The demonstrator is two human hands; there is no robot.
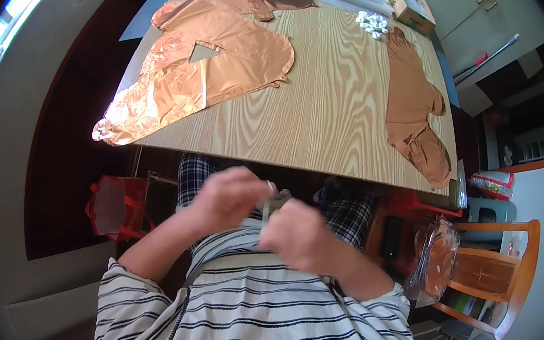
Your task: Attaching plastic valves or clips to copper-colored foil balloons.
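As 2 hands (298,234) nearly meet, 3 foils (420,100) lie.

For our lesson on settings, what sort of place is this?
Probably a room in a home: a rectangular, pale wood-grain table, an orange-brown wooden chair and flat, whitish cupboard doors suggest it.

The pale strip (266,209) between the fingers (289,221) is too blurred to show its material. Beyond them, the tabletop (322,122) looks like smooth, grained wood with a soft sheen. Ahead and left of the fingers, the large copper-coloured sheet (245,58) is glossy, creased foil; ahead and right, the long brown-copper piece (413,96) looks duller, though wrinkled. Nearer the body, the striped top (269,305) is matt cloth; far right, the chair (485,271) is glossy wood, the clear bag (417,269) shiny plastic.
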